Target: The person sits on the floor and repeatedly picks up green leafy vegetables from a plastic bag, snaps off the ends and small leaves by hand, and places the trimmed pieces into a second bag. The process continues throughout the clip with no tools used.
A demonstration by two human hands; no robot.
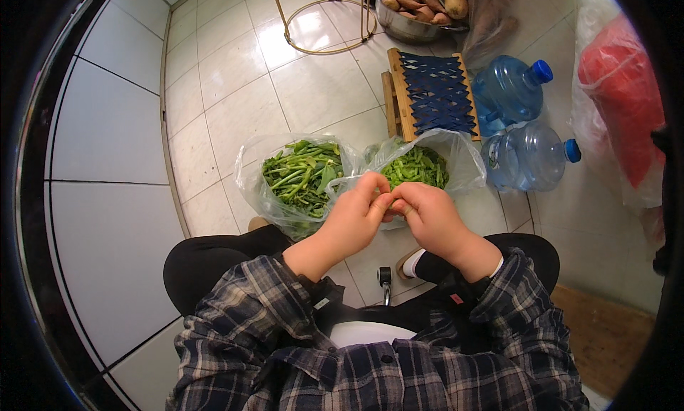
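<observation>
My left hand and my right hand meet fingertip to fingertip in front of me. Both pinch a small piece of green vegetable stem, nearly all of it hidden by the fingers. Below and beyond the left hand, an open clear plastic bag holds leafy green stems, long and whole-looking. Just past the right hand stands a second open clear plastic bag, with short green pieces inside. The hands cover part of its near side.
A folding stool with a blue woven seat stands behind the bags. Two large blue-capped water bottles lie beside it. Farther back are a metal pot of sweet potatoes and a round wire stand. White panels line the left.
</observation>
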